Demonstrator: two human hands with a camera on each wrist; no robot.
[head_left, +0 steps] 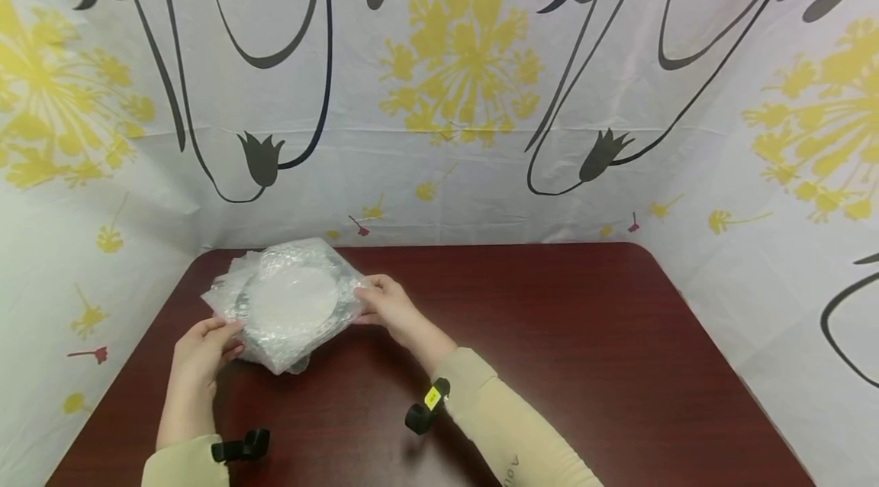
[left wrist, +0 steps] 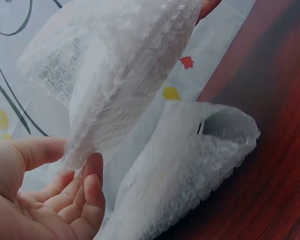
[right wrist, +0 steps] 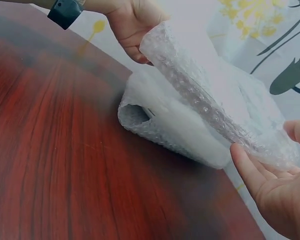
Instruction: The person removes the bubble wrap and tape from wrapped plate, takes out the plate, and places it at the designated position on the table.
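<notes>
A round, white plate-like object wrapped in clear bubble wrap (head_left: pixel 291 300) is held between both hands over the far left of the table. My left hand (head_left: pixel 199 353) pinches its near left corner, thumb above and fingers beneath. On the opposite side my right hand (head_left: pixel 394 308) grips the wrap's edge, the thumb on top and the fingers underneath. Below it lies a second bubble-wrapped bundle (right wrist: pixel 165 120), its wrap folded over with an open end. In the left wrist view a gap shows between the held bundle (left wrist: pixel 130 65) and the lower one (left wrist: pixel 175 170).
The dark red-brown wooden table (head_left: pixel 563 349) has rounded far corners. A white cloth (head_left: pixel 446 189) printed with yellow flowers and grey stems hangs along the back and both sides, close to the table's edges. Black camera mounts (head_left: pixel 240 447) sit on both wrists.
</notes>
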